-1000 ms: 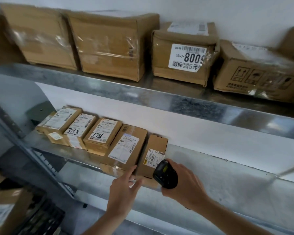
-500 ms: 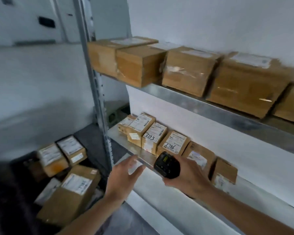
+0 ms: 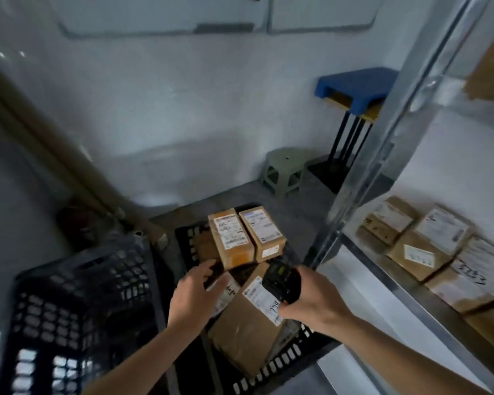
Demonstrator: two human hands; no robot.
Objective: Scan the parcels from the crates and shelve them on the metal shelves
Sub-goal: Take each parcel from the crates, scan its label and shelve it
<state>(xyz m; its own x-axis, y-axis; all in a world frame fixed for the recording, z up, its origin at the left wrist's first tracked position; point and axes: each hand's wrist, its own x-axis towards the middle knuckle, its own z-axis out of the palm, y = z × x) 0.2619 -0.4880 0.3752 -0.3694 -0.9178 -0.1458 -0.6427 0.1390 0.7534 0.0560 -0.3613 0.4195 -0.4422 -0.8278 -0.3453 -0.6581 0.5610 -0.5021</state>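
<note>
A black plastic crate (image 3: 285,363) on the floor holds several brown cardboard parcels with white labels. Two parcels (image 3: 247,235) lie side by side at its far end, and a larger parcel (image 3: 243,323) lies tilted near me. My left hand (image 3: 193,295) hovers over the crate with fingers spread, just above the parcels, holding nothing. My right hand (image 3: 314,303) grips a black handheld scanner (image 3: 281,282) above the larger parcel's label. The metal shelf (image 3: 405,283) at the right carries several labelled parcels (image 3: 437,252).
A second black crate (image 3: 77,306) stands at the left, its inside dark. The shelf's steel upright (image 3: 382,155) rises beside the parcel crate. A green stool (image 3: 285,169) and a blue-topped stand (image 3: 354,86) stand by the white wall behind.
My view has swung left and down from the shelves to the crates on the floor. Both hands have come down over the parcel crate; the scanner stays in my right hand.
</note>
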